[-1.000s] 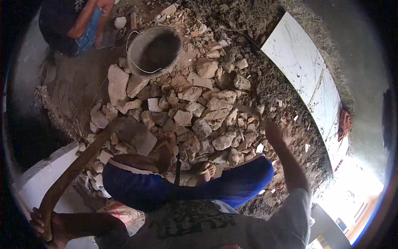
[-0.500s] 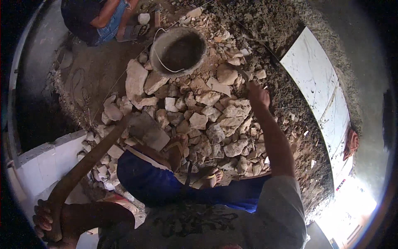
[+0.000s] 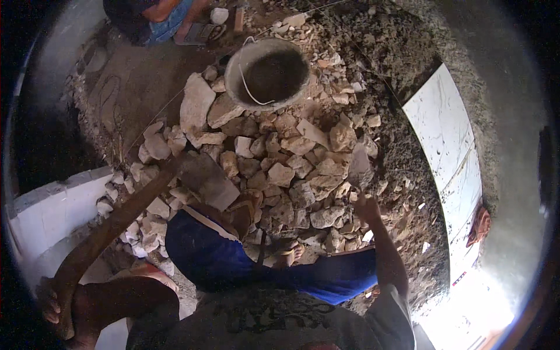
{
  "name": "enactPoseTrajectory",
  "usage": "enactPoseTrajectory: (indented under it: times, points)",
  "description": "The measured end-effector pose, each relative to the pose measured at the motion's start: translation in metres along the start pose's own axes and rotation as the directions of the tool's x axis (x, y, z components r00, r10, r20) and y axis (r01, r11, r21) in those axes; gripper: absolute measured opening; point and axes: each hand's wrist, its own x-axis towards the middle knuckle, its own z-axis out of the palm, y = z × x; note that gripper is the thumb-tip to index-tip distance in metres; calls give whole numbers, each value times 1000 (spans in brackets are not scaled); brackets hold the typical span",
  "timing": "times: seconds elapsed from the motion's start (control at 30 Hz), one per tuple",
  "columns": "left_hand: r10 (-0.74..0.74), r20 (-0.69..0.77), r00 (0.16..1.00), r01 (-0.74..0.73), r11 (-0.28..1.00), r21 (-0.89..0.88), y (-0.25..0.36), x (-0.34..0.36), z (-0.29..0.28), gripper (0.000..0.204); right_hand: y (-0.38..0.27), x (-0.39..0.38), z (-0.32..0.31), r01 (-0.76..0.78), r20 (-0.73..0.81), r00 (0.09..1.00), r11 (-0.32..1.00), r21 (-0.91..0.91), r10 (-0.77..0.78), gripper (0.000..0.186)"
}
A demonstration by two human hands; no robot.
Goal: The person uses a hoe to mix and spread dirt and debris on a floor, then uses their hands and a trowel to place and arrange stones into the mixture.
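Note:
My left hand [image 3: 49, 300], at the lower left, is closed round the end of a hoe's curved wooden handle [image 3: 111, 224]. The flat, dusty hoe blade [image 3: 209, 182] lies on the broken stones [image 3: 282, 175] in front of my legs. On the right, my right hand [image 3: 366, 209] grips a trowel, its pointed blade [image 3: 360, 168] aimed away from me over the right side of the stones. A rounded stone [image 3: 342, 137] sits just beyond the trowel's tip. The trowel's handle is mostly hidden in my fingers.
A dusty bucket [image 3: 267, 73] with a wire handle stands beyond the stones. A thin string crosses near it. Pale marbled slabs [image 3: 446, 131] lie right, with an orange-red cloth [image 3: 479, 226]. A low white block wall [image 3: 61, 201] stands left. Another person [image 3: 166, 23] sits far left.
My right hand has drawn back toward me, and the trowel blade now shows fully. The rounded stone by its tip sits nearer. My left hand keeps its grip on the hoe. The view has shifted slightly.

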Motion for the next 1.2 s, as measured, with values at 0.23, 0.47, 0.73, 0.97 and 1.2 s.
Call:
enactPoseTrajectory:
  times: [0.23, 0.47, 0.73, 0.97, 1.2]
  points:
    - [546, -67, 835, -326, 589, 740, -13, -4, 29, 43, -198, 8, -52, 12, -652, 717, 939, -343, -247, 113]
    - [117, 149, 982, -152, 957, 249, -24, -25, 63, 40, -214, 98, -77, 30, -590, 796, 982, -185, -136, 84]
    - [58, 233, 971, -105, 975, 198, -16, -19, 60, 38, -276, 81, 1, 313, -451, 817, 933, -175, -359, 53]
    - [62, 250, 966, -102, 984, 148, -19, -25, 52, 40, -549, -53, 18, 488, -106, 714, 384, 784, -692, 88]
    - [67, 201, 977, -136, 926, 352, 0, -4, 18, 43, -499, -55, -33, 797, -301, 479, 265, 542, -825, 63]
